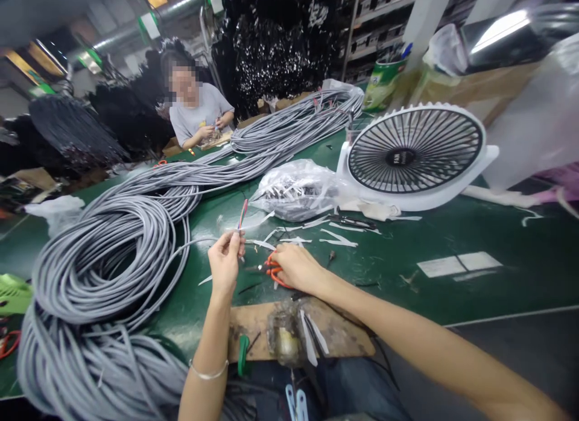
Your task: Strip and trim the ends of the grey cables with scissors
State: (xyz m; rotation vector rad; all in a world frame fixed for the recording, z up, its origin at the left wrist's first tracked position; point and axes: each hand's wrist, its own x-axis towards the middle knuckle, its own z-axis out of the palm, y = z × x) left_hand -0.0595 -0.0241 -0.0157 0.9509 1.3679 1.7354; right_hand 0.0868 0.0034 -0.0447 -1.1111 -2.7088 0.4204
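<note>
Head view: towards the near edge of the green desk (389, 267), the left hand (224, 258) pinches a cable end (243, 215) whose coloured wires stick up, the right hand (294, 265) grasps an orange-handled tool (277, 272) just beside it, and grey cable coils (49, 276) stretch from the near-left corner towards the far edge.

From head height, behind and above the fingers (233, 245), looked forward and down along both forearms (208, 336). Sat close enough to set the fingers near mid-frame, caught the lap (357, 385) on the near side of them, and reached past them over the green table (384, 264) to a co-worker (201, 116) well beyond.
</note>
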